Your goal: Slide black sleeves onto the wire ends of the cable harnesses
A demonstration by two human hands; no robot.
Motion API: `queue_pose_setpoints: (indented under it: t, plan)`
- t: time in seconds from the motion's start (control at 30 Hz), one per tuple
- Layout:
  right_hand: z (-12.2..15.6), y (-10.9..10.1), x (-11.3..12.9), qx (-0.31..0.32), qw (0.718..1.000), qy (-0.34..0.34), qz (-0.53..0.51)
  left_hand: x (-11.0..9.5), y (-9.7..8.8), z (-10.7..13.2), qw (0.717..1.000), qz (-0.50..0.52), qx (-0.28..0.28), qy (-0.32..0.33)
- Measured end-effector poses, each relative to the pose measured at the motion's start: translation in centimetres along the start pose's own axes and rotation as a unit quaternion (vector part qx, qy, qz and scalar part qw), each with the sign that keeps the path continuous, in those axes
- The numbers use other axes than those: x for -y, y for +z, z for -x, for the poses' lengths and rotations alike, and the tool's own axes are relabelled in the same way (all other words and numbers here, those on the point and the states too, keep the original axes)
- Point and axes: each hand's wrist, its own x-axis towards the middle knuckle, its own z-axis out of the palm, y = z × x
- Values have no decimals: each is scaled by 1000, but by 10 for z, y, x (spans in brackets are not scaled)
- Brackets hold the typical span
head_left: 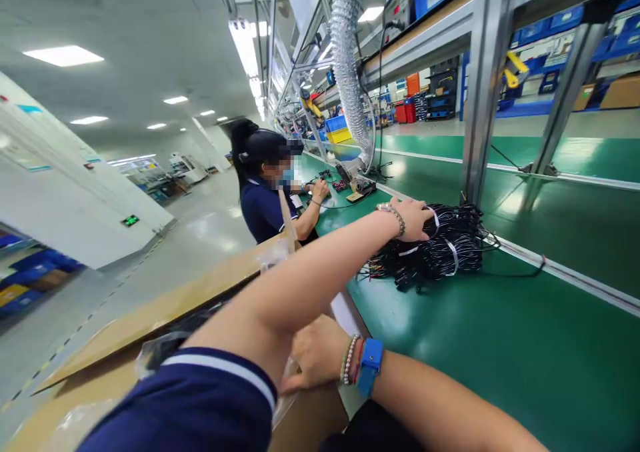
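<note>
My left hand reaches across to the green bench and lies on the near-left part of a pile of black cable bundles. Its fingers are spread apart and touch the bundle, close to a white tie. The bundles are bound with white ties, and coloured wire ends stick out at the left. Below my left forearm, my right hand is closed at the edge of an open cardboard box, on what looks like a clear plastic bag. Its fingertips are partly hidden. A blue strap circles the right wrist.
A co-worker sits further along the bench, hands on small parts. A metal post rises behind the cables. A flexible silver duct hangs over the bench. The box's long flap spreads left.
</note>
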Motion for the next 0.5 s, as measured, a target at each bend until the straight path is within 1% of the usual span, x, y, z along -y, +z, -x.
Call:
queue_pose_setpoints:
  t: [0.03, 0.07, 0.1, 0.13, 0.17, 0.2, 0.23, 0.27, 0.3, 0.33, 0.37, 0.4, 0.43, 0.47, 0.5]
  plan:
    - [-2, 0, 1, 0, 1000, -4, -6, 5, -21, 25, 1000, 10, -8, 17]
    - [-4, -1, 2, 1, 1000, -5, -13, 12, -44, 56, 996, 44, -37, 73]
    - [-6, -2, 4, 4, 1000, -1, -21, 20, -65, 90, 991, 92, -49, 89]
    - [-7, -3, 5, 8, 999, 5, -31, 30, -84, 127, 988, 134, -28, 65]
    - [-9, -4, 6, 11, 999, 12, -41, 41, -96, 164, 984, 175, 3, 33]
    - [-11, -4, 7, 13, 998, 20, -50, 53, -102, 199, 975, 219, 34, 0]
    - [-12, -4, 7, 12, 998, 29, -56, 67, -98, 231, 961, 264, 68, -47]
    - [-13, -3, 7, 12, 998, 34, -59, 83, -85, 257, 940, 302, 114, -110]
    - [-15, -2, 7, 12, 997, 38, -59, 99, -63, 279, 918, 334, 148, -154]
    - [-16, 0, 7, 14, 997, 41, -58, 115, -33, 294, 900, 363, 170, -169]
    - [-17, 2, 8, 17, 997, 43, -55, 129, 2, 304, 889, 384, 193, -161]
    - [-18, 4, 8, 20, 997, 45, -51, 142, 40, 309, 884, 384, 224, -144]
    - [-19, 6, 8, 24, 998, 46, -46, 152, 77, 309, 891, 351, 253, -136]
    - [-20, 8, 9, 27, 998, 46, -39, 159, 111, 306, 906, 294, 264, -149]
    - [-22, 10, 9, 29, 998, 47, -31, 165, 140, 301, 914, 269, 251, -171]
